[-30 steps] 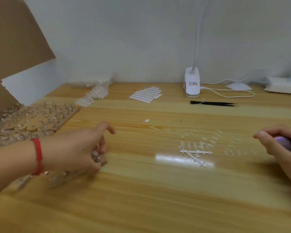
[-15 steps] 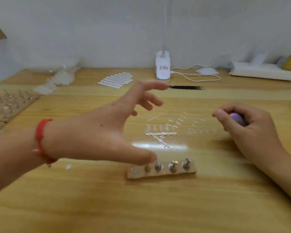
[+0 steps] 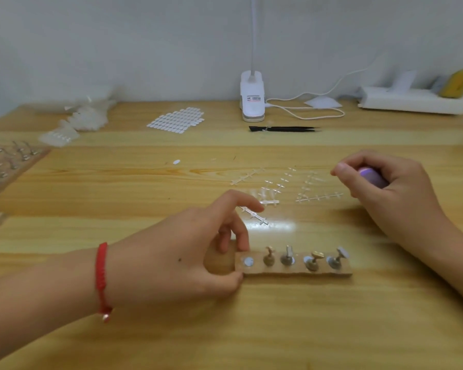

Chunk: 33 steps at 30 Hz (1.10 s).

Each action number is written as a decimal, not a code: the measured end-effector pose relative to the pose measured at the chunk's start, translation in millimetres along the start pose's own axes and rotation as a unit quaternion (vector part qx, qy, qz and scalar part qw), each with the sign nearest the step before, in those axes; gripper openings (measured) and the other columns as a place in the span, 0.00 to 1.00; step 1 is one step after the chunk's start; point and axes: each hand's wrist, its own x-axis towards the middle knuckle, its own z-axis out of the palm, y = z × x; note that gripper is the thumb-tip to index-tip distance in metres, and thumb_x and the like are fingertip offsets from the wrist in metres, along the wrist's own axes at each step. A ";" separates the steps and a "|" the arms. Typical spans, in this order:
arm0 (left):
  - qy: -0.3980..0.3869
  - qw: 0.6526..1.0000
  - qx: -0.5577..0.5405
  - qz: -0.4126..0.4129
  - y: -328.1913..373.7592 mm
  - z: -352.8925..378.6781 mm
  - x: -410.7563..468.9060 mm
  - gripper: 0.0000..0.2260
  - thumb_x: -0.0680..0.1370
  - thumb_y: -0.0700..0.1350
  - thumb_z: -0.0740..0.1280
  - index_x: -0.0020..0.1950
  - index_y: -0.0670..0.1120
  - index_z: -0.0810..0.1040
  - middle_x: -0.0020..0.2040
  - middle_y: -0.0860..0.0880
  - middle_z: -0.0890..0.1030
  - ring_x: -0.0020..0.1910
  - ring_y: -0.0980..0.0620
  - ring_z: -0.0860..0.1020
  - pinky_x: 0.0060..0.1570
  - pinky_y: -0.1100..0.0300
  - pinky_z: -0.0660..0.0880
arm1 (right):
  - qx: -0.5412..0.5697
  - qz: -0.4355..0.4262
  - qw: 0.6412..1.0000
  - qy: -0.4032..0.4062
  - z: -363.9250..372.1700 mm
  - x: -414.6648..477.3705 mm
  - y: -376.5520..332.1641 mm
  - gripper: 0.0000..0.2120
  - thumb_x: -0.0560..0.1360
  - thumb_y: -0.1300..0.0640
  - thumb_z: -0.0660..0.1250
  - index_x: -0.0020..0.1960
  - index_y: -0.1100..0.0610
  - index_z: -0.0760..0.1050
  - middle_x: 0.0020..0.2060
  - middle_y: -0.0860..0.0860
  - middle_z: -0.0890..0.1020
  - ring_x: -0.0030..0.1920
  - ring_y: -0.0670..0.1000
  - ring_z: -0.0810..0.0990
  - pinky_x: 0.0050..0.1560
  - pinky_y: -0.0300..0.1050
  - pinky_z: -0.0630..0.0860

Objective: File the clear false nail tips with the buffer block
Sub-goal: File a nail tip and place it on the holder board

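Note:
A small wooden strip (image 3: 297, 269) with several metal nail stands lies on the table in front of me. My left hand (image 3: 187, 252) pinches the strip's left end between thumb and fingers, index finger raised. My right hand (image 3: 390, 193) is curled around a purple buffer block (image 3: 369, 176), held just above the table at the right. Clear plastic sprues of false nail tips (image 3: 286, 190) lie scattered between the two hands. One clear tip sits on the rightmost stand (image 3: 341, 253).
A larger wooden board (image 3: 8, 161) of nail stands sits at the left edge. Farther back are a sheet of white adhesive tabs (image 3: 177, 120), bags of nail tips (image 3: 78, 121), black tweezers (image 3: 284, 128), a white lamp base (image 3: 252, 100) with its cord, and a white power strip (image 3: 414, 101).
My left hand brought the small wooden strip from the left board to the table in front of me, let go briefly, and now grips its left end. The right hand stayed around the buffer.

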 end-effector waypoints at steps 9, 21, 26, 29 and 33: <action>0.028 0.998 0.047 0.016 2.2 5.3 -0.8 0.29 0.67 0.59 0.66 0.64 0.65 0.59 0.50 0.60 0.73 0.48 0.57 0.74 0.47 0.66 0.71 | 0.002 -0.002 1.000 -0.016 0.6 2.5 1.3 0.06 0.75 0.58 0.69 0.40 0.56 0.80 0.31 0.36 0.79 0.34 0.39 0.76 0.38 0.29 0.68; 0.096 0.990 -0.095 0.039 13.9 22.7 16.1 0.21 0.70 0.45 0.72 0.57 0.59 0.67 0.43 0.59 0.80 0.48 0.56 0.77 0.45 0.72 0.69 | 0.005 -0.001 0.999 -0.033 0.9 3.0 1.4 0.06 0.75 0.57 0.69 0.39 0.54 0.80 0.31 0.37 0.79 0.33 0.40 0.76 0.37 0.29 0.68; 0.091 0.984 -0.153 0.014 10.1 23.4 16.4 0.22 0.68 0.44 0.74 0.57 0.58 0.68 0.44 0.57 0.81 0.45 0.57 0.77 0.43 0.73 0.70 | 0.006 0.002 0.999 -0.034 0.3 3.9 0.9 0.06 0.75 0.56 0.69 0.40 0.54 0.81 0.30 0.38 0.78 0.33 0.41 0.75 0.37 0.30 0.68; 0.054 0.998 -0.020 0.016 8.3 18.3 11.5 0.26 0.66 0.56 0.72 0.60 0.63 0.64 0.49 0.62 0.77 0.52 0.59 0.73 0.49 0.71 0.67 | 0.003 0.000 0.999 -0.039 0.7 4.1 0.9 0.06 0.75 0.57 0.69 0.40 0.54 0.81 0.28 0.36 0.78 0.33 0.40 0.75 0.37 0.29 0.68; 0.108 0.978 0.178 0.014 15.1 17.9 4.7 0.26 0.64 0.63 0.65 0.60 0.60 0.64 0.35 0.63 0.73 0.41 0.67 0.67 0.47 0.67 0.64 | 0.002 -0.003 0.999 -0.036 1.4 4.0 1.5 0.07 0.76 0.58 0.69 0.39 0.54 0.80 0.27 0.36 0.77 0.32 0.39 0.74 0.36 0.28 0.66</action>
